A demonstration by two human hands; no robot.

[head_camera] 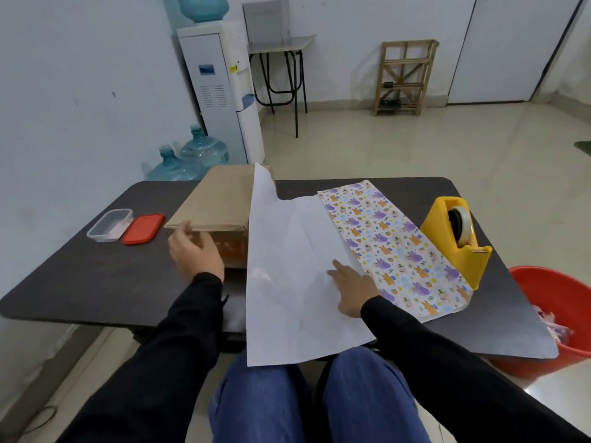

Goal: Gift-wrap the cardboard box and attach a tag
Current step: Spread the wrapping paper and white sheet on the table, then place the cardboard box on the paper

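Blue-trousered knees (pixel 265 398) sit at bottom centre under wrapping paper (pixel 297 266) overhanging the desk (pixel 96 276). The right hand (pixel 351 289) presses flat on it, fingers straight; left hand (pixel 195 251), relaxed and empty, hovers before the cardboard box (pixel 217 199) at centre left, whose right side the paper hides. Tape dispenser (pixel 454 235) right; clear container (pixel 110 224) and red lid (pixel 143 228) left.
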